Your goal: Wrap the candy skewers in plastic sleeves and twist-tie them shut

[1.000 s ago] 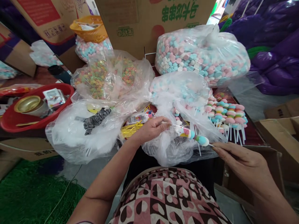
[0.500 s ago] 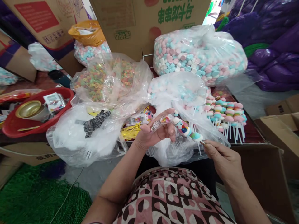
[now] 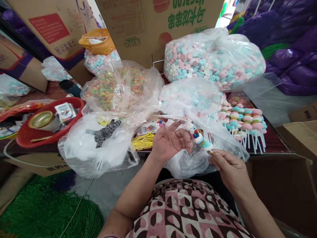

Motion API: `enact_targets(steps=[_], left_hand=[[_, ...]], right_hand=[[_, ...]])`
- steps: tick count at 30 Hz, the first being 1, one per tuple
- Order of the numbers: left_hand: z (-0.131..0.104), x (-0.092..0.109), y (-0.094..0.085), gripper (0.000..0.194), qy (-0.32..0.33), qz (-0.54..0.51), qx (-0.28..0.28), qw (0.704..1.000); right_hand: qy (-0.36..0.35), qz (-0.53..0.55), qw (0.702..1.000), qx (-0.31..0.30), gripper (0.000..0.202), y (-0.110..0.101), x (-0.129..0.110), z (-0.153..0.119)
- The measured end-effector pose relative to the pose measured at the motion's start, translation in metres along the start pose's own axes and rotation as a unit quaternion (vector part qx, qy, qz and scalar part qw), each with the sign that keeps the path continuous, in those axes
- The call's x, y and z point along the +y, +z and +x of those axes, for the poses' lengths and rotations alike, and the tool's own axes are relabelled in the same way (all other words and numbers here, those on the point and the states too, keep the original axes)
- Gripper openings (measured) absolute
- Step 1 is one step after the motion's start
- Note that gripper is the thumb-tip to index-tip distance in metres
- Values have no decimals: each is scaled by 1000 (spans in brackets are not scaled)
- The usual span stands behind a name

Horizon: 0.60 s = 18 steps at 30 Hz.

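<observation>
My right hand [image 3: 229, 167] pinches the stick at the lower end of a marshmallow skewer [image 3: 198, 138]. The skewer leans up and left, inside a clear printed wrapper with coloured patches. Beside its upper part is my left hand [image 3: 172, 140], palm up, with fingers apart and slightly curled. The loose end of the wrapper stretches past those fingertips; whether they touch it is hard to see. Yellow twist ties [image 3: 143, 141] and printed wrappers [image 3: 150, 127] lie just left of this hand. Several finished-looking marshmallow skewers [image 3: 244, 120] are stacked at the right, sticks toward me.
Behind my hands sit a bag of marshmallows [image 3: 190, 96], a larger one [image 3: 213, 59] and a bag of ring-shaped candy [image 3: 119, 86]. Leftward are a bag of white sticks [image 3: 81, 145] and a red basin [image 3: 23, 140]. An open carton [image 3: 300, 130] stands right, below the table edge.
My left hand has shifted slightly right and down along the wrapper, its fingers more spread. My right hand still pinches the stick and has moved slightly left. The view has shifted a little.
</observation>
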<state>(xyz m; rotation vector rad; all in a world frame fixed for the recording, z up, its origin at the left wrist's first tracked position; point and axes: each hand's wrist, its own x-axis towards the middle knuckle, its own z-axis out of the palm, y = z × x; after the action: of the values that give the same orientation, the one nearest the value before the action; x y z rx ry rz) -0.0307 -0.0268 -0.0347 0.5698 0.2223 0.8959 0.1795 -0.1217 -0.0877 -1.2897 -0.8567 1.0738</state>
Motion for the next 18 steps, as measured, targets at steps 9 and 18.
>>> enact_targets(steps=[9, 18], left_hand=[[5, -4, 6, 46, 50, 158, 68, 984], [4, -31, 4, 37, 41, 178, 142, 973]], right_hand=[[-23, -70, 997, 14, 19, -6, 0, 0], [-30, -85, 996, 1, 26, 10, 3, -7]])
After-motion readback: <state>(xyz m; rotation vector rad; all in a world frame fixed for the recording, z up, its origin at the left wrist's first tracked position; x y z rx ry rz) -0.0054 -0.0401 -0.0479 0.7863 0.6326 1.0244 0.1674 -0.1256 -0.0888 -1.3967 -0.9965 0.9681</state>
